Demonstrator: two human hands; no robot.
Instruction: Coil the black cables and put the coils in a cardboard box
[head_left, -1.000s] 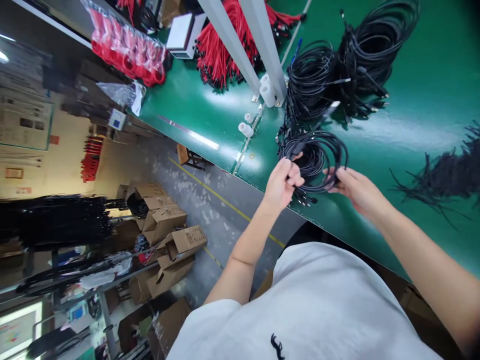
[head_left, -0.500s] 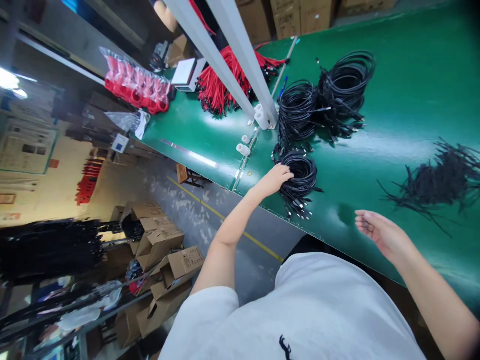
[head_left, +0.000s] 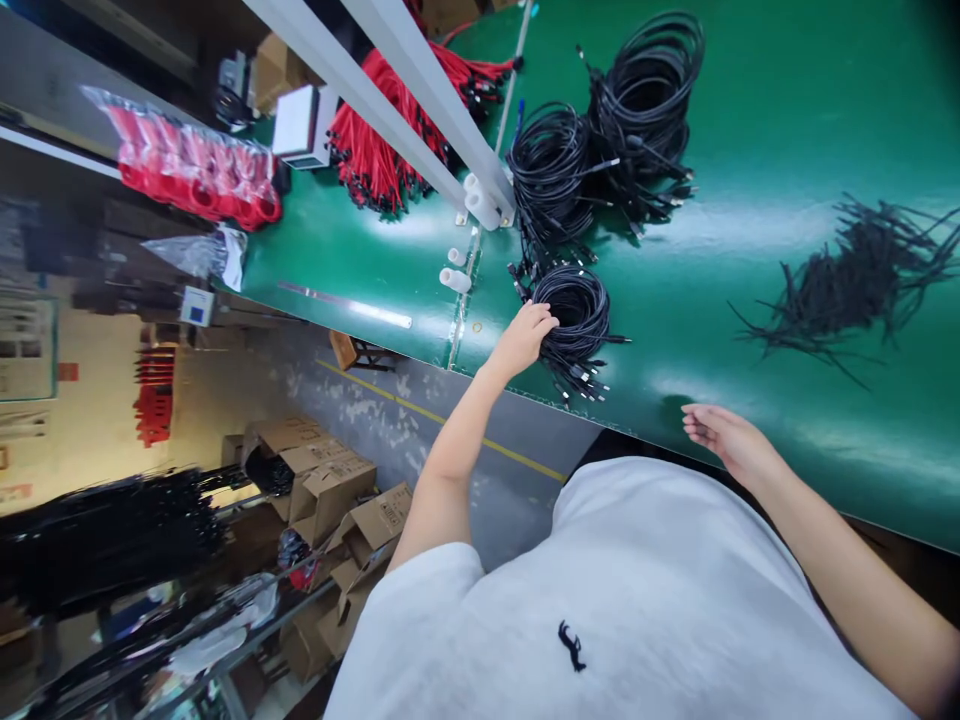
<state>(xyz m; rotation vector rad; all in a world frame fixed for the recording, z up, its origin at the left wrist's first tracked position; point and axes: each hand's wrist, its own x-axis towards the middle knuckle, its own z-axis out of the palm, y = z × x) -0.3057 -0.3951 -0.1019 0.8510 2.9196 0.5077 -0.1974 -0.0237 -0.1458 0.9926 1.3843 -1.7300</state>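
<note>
Left hand (head_left: 526, 335): on the front coil (head_left: 591, 310), can't really tell if the grip's closed
Right hand (head_left: 724, 437): grip kinda part-open, fingers loosely curled by the table (head_left: 675, 320) edge

The person wears a pale white T-shirt (head_left: 675, 570), softly creased, its loose short sleeve (head_left: 439, 570) ending above the left elbow. A small black emblem (head_left: 571, 646), slim and curved, marks the front. Left hand (head_left: 527, 333) and right hand (head_left: 724, 435) are bare.
</note>
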